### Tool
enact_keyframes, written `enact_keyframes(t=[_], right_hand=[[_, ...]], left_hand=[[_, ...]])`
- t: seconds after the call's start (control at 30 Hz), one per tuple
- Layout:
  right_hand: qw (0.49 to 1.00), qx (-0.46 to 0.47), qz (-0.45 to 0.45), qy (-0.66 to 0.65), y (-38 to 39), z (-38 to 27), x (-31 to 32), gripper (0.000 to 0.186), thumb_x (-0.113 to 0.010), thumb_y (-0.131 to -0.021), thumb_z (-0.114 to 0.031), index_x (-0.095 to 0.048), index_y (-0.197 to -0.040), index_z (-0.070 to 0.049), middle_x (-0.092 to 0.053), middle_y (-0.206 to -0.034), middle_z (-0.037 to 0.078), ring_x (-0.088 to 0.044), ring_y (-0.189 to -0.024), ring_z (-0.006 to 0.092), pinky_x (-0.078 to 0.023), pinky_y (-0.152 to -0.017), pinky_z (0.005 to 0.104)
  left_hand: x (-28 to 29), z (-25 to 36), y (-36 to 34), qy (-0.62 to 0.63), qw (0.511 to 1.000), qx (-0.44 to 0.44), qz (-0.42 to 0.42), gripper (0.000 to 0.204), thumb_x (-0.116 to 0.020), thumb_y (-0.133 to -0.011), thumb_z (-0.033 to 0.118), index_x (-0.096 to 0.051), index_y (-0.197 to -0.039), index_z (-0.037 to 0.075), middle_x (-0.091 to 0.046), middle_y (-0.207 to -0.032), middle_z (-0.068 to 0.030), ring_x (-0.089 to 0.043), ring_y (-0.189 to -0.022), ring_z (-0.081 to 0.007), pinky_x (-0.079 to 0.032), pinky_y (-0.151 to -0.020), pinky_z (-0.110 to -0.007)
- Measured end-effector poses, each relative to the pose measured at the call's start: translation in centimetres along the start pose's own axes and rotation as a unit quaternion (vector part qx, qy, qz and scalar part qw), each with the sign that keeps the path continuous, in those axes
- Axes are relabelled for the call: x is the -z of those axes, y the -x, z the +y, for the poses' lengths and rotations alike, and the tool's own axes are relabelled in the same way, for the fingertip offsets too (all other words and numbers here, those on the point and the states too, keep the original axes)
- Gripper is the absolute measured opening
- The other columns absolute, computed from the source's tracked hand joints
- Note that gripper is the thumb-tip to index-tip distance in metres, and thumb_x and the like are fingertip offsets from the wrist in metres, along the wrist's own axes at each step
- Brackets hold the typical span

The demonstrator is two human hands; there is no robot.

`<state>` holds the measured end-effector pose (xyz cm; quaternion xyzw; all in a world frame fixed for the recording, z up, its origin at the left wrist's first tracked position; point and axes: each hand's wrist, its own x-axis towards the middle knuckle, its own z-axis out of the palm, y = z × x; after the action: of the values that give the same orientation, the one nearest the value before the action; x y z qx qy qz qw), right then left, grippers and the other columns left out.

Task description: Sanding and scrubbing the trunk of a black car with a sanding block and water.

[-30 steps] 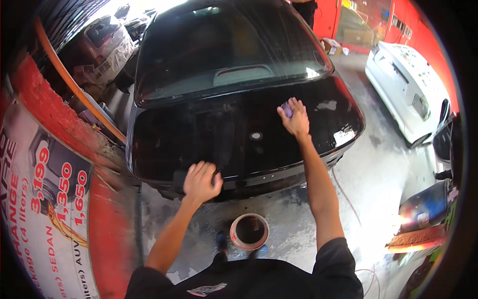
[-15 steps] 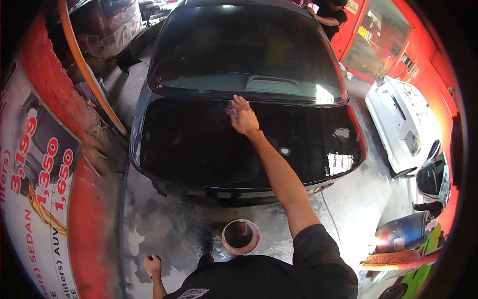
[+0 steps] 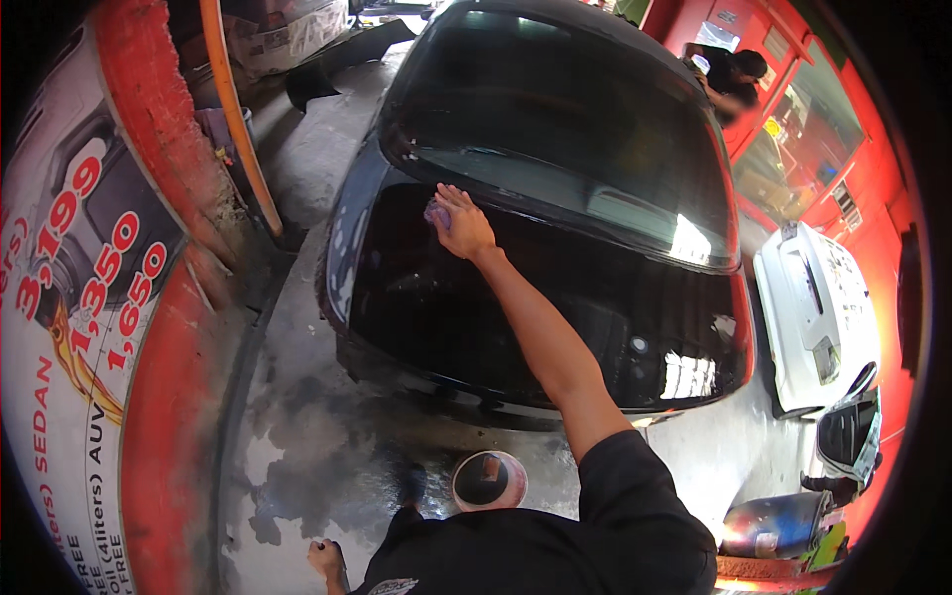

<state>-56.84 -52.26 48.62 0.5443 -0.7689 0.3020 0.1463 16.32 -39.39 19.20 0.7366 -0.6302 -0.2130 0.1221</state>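
My right hand (image 3: 464, 226) presses a crumpled purple cloth (image 3: 434, 212) onto the glossy black trunk lid (image 3: 466, 317) of a dark car. It rests near the lid's far left part, just below the rear window (image 3: 555, 129). The fingers reach forward over the cloth and hide part of it. My left hand (image 3: 324, 558) hangs low at my left side, its fingers curled around a small dark thing that I cannot make out. A bucket (image 3: 522, 483) stands on the floor close in front of me, with something brownish inside.
Another person (image 3: 729, 79) leans at the car's far right side. A white bumper (image 3: 793, 288) and a blue-black drum (image 3: 773, 526) are at the right. Along the left runs a red wall (image 3: 159, 397) with a printed banner (image 3: 89, 297), beside an orange pole (image 3: 238, 109).
My right hand has slid the purple cloth leftward across the trunk lid. The view has turned, so the car now appears slanted and farther right. My left hand stays low, still curled.
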Motion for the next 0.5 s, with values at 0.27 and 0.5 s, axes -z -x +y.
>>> enact_keyframes(t=[0.27,0.5], right_hand=[[0.998,0.059,-0.01,0.019,-6.6,-0.4,-5.6,0.042,-0.06,-0.096,-0.025,-0.067,-0.128,0.001,-0.057,-0.148,0.018,-0.049,-0.142,0.0352,-0.034,-0.122,0.0449],[0.983,0.142,-0.1,-0.065,-8.2,-2.4,-6.8,0.035,-0.06,-0.095,-0.026,-0.073,-0.121,-0.007,-0.064,-0.14,0.016,-0.054,-0.136,0.0347,-0.044,-0.115,0.0441]], left_hand=[[2.2,-6.8,1.3,-0.006,0.992,0.062,-0.113,0.044,-0.066,-0.093,0.035,-0.068,-0.106,-0.007,-0.069,-0.107,-0.0304,-0.065,-0.101,-0.0415,-0.05,-0.09,-0.047],[5.8,-6.3,5.5,-0.031,0.99,0.126,-0.058,0.042,-0.062,-0.092,0.039,-0.072,-0.096,-0.002,-0.072,-0.101,-0.0281,-0.068,-0.097,-0.0416,-0.05,-0.092,-0.051]])
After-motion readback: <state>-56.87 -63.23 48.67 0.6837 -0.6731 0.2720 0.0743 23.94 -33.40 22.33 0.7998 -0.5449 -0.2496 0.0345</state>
